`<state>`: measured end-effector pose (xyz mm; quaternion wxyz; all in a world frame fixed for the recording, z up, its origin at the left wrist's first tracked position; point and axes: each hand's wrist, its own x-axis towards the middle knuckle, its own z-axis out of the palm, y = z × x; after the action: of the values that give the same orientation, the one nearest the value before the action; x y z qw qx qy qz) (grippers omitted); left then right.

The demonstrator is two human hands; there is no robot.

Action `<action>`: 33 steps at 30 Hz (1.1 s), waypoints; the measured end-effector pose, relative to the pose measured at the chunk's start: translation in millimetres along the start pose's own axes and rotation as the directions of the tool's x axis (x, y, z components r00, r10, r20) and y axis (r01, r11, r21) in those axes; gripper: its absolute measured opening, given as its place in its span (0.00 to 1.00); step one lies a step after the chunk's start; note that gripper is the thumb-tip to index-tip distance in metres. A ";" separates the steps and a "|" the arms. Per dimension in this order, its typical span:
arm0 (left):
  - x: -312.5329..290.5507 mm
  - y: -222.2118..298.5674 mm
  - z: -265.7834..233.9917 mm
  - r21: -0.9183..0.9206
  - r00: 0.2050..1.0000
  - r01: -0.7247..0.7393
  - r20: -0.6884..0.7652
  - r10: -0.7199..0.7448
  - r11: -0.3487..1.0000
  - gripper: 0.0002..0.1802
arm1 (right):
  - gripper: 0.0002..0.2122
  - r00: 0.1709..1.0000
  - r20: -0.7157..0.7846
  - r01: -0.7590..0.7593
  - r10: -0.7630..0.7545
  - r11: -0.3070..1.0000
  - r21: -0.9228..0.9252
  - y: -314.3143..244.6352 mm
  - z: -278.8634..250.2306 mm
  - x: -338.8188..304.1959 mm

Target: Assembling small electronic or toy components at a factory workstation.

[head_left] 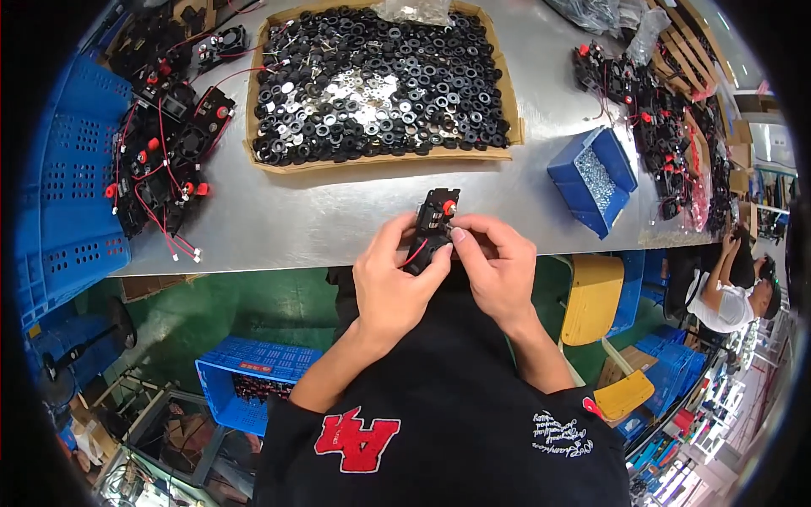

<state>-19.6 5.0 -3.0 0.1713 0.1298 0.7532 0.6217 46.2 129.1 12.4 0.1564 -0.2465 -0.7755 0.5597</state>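
Close to the table's front edge, I hold up a small black assembly point(429, 221) with a red knob-like part near its top and a red wire along its lower side. My left hand point(394, 275) grips it from the left, with the thumb across its lower part. On the other side, my right hand point(497, 264) pinches thumb and forefinger together at the assembly's right edge, near the red part. Whatever small piece lies between those fingertips is too hidden to name. Beyond my hands lies a shallow cardboard tray point(380, 160) full of black rings and silvery washers.
A blue bin point(621, 203) of small silvery screws stands at the right. Similar black assemblies point(160, 169) with red wires are piled left, and more point(659, 127) at far right. A large blue crate point(68, 194) borders the left. A person point(731, 296) works at far right.
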 end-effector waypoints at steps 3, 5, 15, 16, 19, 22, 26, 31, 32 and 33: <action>-1.4 -1.4 4.4 0.041 0.997 -0.062 -0.040 0.064 0.997 0.24 | 0.06 1.000 -0.030 -0.004 0.006 0.999 0.043 -2.8 -0.4 -0.4; -3.4 -1.0 6.3 0.083 0.991 -0.119 -0.055 0.124 0.989 0.23 | 0.07 0.999 -0.042 0.010 -0.009 1.000 0.028 -6.3 -1.1 -0.8; -4.9 4.0 9.2 0.009 0.982 -0.181 -0.051 0.181 0.984 0.25 | 0.08 0.985 0.084 -0.168 0.150 0.941 0.293 -6.1 -20.2 5.2; -5.4 5.9 8.4 0.012 0.982 -0.183 -0.046 0.184 0.983 0.25 | 0.08 0.948 0.192 -0.317 0.254 0.811 0.491 -3.6 -23.1 5.9; -5.6 10.0 6.7 0.010 0.986 -0.164 -0.008 0.164 0.986 0.26 | 0.08 0.925 0.262 -0.378 0.275 0.736 0.562 3.0 -29.5 5.9; -5.2 10.2 5.4 0.124 0.924 -0.380 -0.004 0.383 0.917 0.27 | 0.07 0.883 0.356 -0.470 0.306 0.557 0.685 4.1 -30.3 5.1; -1.6 10.7 10.2 0.320 0.818 -0.544 -0.004 0.576 0.775 0.28 | 0.07 0.921 0.227 -0.374 0.317 0.556 0.742 6.4 -22.5 1.1; -1.1 8.9 18.6 0.410 0.787 -0.559 -0.012 0.617 0.721 0.28 | 0.07 0.996 -0.081 -0.013 0.040 0.952 0.307 -0.4 -17.0 -10.0; -0.5 7.0 20.7 0.405 0.794 -0.545 -0.031 0.607 0.734 0.29 | 0.07 0.994 -0.098 0.062 -0.046 0.984 0.166 -3.6 -18.6 -9.6; 0.1 5.6 22.2 0.400 0.801 -0.530 -0.051 0.596 0.748 0.29 | 0.07 0.986 -0.102 0.134 -0.132 0.991 0.019 -4.8 -19.8 -9.3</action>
<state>-10.5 25.9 -1.2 -0.1190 0.3259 0.7925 0.5016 63.1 138.3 23.6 0.2355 -0.2201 -0.7740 0.5450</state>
